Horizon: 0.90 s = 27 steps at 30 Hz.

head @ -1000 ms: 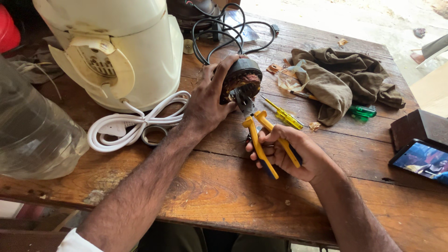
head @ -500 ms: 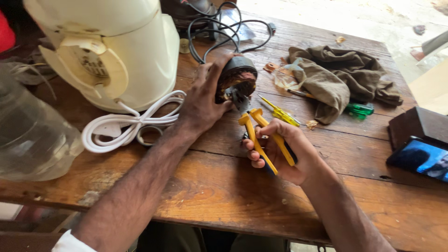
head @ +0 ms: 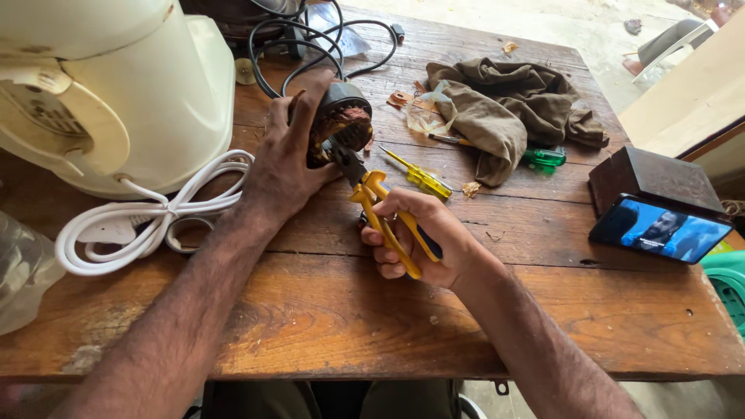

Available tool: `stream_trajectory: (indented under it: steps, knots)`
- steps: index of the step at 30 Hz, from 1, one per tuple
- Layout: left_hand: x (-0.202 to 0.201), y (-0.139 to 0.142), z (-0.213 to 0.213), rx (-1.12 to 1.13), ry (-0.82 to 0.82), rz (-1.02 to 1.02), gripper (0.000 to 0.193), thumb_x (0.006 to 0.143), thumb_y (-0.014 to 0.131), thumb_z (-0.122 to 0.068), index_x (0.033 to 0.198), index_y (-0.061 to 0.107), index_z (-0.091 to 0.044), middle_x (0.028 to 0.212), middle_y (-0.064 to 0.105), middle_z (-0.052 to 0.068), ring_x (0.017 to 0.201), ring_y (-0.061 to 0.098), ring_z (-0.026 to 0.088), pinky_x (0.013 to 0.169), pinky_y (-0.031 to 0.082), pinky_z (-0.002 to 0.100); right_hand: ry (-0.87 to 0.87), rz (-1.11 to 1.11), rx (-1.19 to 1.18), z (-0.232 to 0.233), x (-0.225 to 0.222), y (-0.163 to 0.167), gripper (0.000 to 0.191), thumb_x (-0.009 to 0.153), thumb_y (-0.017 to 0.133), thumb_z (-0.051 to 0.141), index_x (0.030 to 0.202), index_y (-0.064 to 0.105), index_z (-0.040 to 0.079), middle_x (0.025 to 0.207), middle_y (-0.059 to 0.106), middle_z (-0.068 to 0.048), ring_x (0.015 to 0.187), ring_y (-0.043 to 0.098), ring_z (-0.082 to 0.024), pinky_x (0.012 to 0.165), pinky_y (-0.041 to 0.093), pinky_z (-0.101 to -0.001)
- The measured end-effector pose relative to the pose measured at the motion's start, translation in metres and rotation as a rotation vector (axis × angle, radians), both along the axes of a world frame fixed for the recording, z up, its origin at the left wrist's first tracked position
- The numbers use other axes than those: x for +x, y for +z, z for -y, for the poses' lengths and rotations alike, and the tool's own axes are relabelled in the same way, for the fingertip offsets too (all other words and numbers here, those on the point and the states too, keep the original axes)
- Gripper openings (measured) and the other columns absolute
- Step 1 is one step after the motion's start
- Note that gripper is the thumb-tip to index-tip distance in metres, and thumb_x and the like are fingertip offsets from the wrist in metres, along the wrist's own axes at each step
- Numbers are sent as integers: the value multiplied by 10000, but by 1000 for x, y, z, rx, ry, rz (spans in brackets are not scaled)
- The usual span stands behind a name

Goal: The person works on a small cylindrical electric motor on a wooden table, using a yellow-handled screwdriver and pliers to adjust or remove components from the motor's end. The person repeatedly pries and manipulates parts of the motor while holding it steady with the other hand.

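My left hand [head: 284,161] grips a small dark electric motor [head: 341,116] with copper windings, holding it tilted on the wooden table [head: 326,310]. My right hand [head: 423,237] is closed around the yellow handles of a pair of pliers [head: 380,209]. The pliers' dark jaws reach up into the open face of the motor. A black cable [head: 310,46] runs from the motor toward the back of the table.
A cream appliance body [head: 116,85] with a bundled white cord [head: 147,221] stands at left. A yellow screwdriver [head: 419,178], a green-handled one [head: 543,157] and an olive rag [head: 504,109] lie behind. A phone [head: 660,229] leans on a dark box [head: 652,174] at right. A clear bottle [head: 23,271] sits far left.
The view has shifted slightly. Both hands keep their hold, with the pliers' jaws still at the motor's face.
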<state>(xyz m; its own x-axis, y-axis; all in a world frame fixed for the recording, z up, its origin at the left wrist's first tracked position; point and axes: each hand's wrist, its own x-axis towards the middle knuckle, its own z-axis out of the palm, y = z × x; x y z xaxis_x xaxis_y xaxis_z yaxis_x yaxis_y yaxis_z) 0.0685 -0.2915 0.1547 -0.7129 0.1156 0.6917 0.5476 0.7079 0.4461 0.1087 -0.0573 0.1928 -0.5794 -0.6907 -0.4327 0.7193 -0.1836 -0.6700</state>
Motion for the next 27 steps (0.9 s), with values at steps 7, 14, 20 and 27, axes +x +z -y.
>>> stream_trajectory:
  steps: [7, 14, 20, 27]
  knots:
    - [6, 10, 9, -26, -60, 145, 1045, 853, 858, -255, 1595, 125, -322, 1292, 445, 265, 1054, 635, 420, 803, 666, 545, -12, -98, 213, 5, 5, 10, 207, 899, 593, 237, 978, 522, 59, 743, 561, -62, 519, 530, -152, 413, 389, -305]
    - [5, 14, 10, -91, -20, 173, 689, 1053, 545, -413, 1611, 160, -292, 1155, 492, 230, 963, 639, 348, 721, 670, 529, -30, -309, 495, 13, 11, 26, 172, 896, 603, 206, 955, 497, 84, 724, 557, -75, 493, 534, -169, 395, 427, -345]
    - [5, 8, 6, -131, 10, 46, 645, 1097, 554, -453, 1604, 201, -268, 1144, 506, 225, 972, 653, 356, 756, 662, 538, 42, -485, 628, 15, 10, 30, 184, 902, 611, 222, 952, 528, 65, 715, 543, -50, 460, 551, -149, 371, 462, -335]
    - [8, 12, 3, -119, 8, 24, 637, 1100, 555, -450, 1606, 225, -246, 1146, 514, 226, 990, 659, 367, 756, 659, 531, 89, -628, 772, 17, 15, 37, 195, 909, 595, 228, 900, 543, 40, 698, 534, -36, 455, 554, -128, 346, 462, -323]
